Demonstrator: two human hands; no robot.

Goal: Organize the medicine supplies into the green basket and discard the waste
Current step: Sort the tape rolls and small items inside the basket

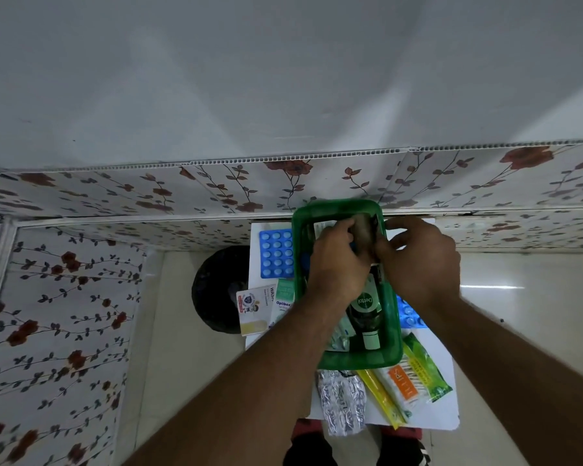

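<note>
The green basket (337,210) stands on a small white table (441,412). Both hands reach into its far end. My left hand (337,260) and my right hand (421,260) are closed together on a brownish roll (362,230) held over the basket. A dark green Dettol bottle (366,311) lies inside the basket, with a foil strip (339,334) beside it. Outside the basket lie a blue pill blister (276,253) at the left, another blue blister (409,314) at the right, and a silver foil strip (342,401), a yellow packet (382,398) and a cotton-bud pack (408,381) at the near end.
A black waste bin (216,290) sits on the floor left of the table. A card (253,311) and a small Optibex box (281,306) hang over the table's left edge. Floral wall panels (64,297) close in at the left and behind. The pale floor extends to the right.
</note>
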